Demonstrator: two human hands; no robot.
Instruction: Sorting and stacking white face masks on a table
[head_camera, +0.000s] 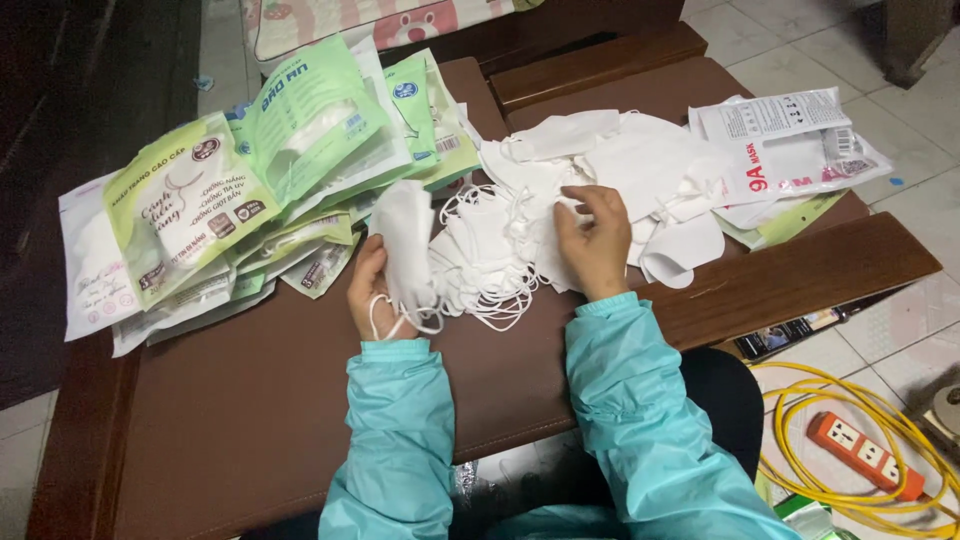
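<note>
A dark brown worktop (260, 400) with a padded top and wooden rims fills most of the view, standing on a pale tiled floor (900, 160). The heap of white face masks (590, 170) at the middle of the worktop serves as the landmark. Left of the heap lies a fan of green and white mask packets (240, 190), overlapping one another and reaching to the worktop's left edge. Right of the heap lie white printed packets (790, 140), close to the right rim. The left hand (368, 290), just left of the heap's near side, has its fingers closed around a single white mask (405, 240) held upright, its ear loops hanging below the hand. The right hand (595, 245) rests on the near part of the heap, its fingers pinching a mask there. Both arms wear light teal sleeves (630, 400). Nearer than the heap the brown surface runs bare to the front edge, giving room for the arms. On the floor, right of and below the heap, an orange power strip (865, 455) sits among coils of yellow cable (800, 460).
</note>
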